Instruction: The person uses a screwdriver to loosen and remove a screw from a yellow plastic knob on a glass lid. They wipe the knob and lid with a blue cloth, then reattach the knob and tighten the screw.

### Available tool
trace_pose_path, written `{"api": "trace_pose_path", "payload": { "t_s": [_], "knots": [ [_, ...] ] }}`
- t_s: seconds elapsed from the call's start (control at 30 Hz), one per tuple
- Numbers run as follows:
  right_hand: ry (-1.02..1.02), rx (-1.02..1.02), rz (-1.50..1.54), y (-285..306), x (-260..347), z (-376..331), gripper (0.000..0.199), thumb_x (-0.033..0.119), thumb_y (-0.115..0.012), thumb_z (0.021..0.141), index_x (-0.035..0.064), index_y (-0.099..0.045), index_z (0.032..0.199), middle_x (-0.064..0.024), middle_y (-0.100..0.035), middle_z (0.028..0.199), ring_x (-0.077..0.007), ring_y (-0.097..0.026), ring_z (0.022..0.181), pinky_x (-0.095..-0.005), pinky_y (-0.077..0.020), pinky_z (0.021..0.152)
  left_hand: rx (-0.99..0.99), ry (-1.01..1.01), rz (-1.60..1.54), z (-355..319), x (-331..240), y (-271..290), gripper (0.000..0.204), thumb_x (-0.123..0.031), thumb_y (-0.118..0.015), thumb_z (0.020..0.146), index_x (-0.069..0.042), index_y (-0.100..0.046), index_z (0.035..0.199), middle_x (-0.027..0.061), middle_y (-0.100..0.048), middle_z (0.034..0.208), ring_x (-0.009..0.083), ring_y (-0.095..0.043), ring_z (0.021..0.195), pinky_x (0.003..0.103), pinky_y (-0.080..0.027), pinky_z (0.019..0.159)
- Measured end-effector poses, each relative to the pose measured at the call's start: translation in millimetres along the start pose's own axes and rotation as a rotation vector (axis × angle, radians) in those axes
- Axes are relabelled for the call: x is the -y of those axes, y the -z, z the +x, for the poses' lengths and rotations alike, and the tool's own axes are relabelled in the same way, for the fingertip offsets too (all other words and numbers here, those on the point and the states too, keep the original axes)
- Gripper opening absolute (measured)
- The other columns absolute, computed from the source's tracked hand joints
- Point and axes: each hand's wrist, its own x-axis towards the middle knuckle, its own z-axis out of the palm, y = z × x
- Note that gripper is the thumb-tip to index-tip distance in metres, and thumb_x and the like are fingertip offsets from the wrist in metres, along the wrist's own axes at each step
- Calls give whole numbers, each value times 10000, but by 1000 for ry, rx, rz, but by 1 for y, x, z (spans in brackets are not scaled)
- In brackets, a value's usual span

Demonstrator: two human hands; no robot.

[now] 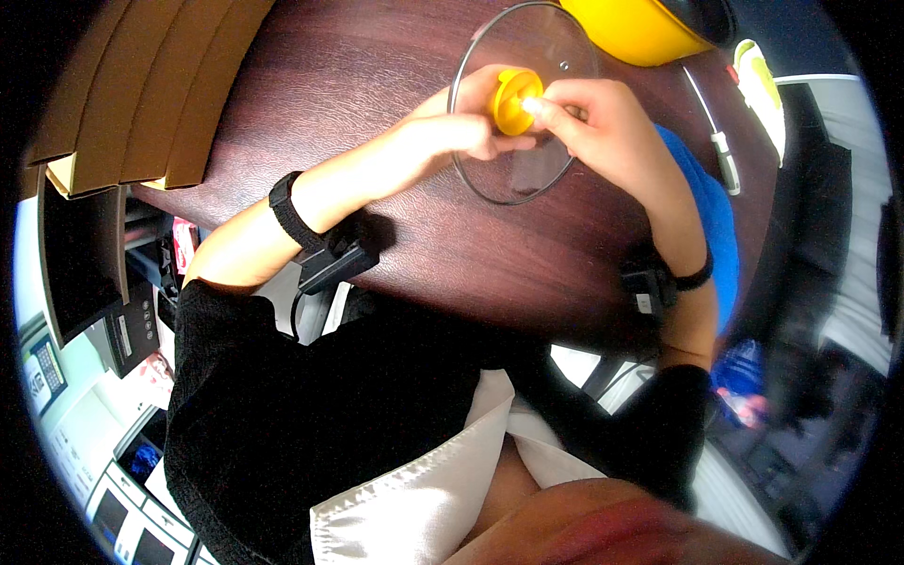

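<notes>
Glass lid [527, 160], round with a thin metal rim, is held between my two hands above the dark wood bench [377, 85], tilted so that I look through the pane at the bench grain behind it. Starting at my left: a stack of flat brown cardboard [141, 94] lies on the far left part of the bench, well apart from the lid. My left forearm comes up from the lower left with a black strap and a small black box at the wrist. My left hand [452, 132] reaches the lid from its left side, fingers curled together around the rim and toward the middle, pressed against the glass just beside the yellow knob [513, 99].

That knob sits at the centre of the lid, between my hands, and both touch it or nearly so. My right hand [593, 122] comes in from the right, thumb and forefinger pinched on the knob's right edge, the other fingers folded behind. So the knob lies right of my left hand and left of my right, with the right hand holding it.

Beyond the lid, at the bench's far edge, a yellow pot [640, 28] stands just past the rim.
</notes>
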Motion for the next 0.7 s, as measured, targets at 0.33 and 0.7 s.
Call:
{"api": "trace_pose_path", "payload": {
  "t_s": [0.33, 0.7],
  "knots": [
    [-19, -3, 48, -5, -1, 0, 248, 226, -585, 901, 9, -625, 789, -111, -483, 525, -155, -436, 443, -333, -335, 444, -20, -1, -125, 4, 5, 3, 834, -180, -492, 629, 25, -245, 1399, 194, -347, 1409, 278, -342, 1340, 469, -270, 1131],
    [-13, -2, 49, -4, 0, 1, 232, 233, -590, 899, 19, -622, 817, -117, -480, 537, -166, -438, 450, -334, -340, 456, 18, -80, -23, 1, 5, 6, 654, -136, -441, 758, 12, -287, 1376, 157, -433, 1286, 235, -507, 1162, 362, -409, 1027]
  ]
}}
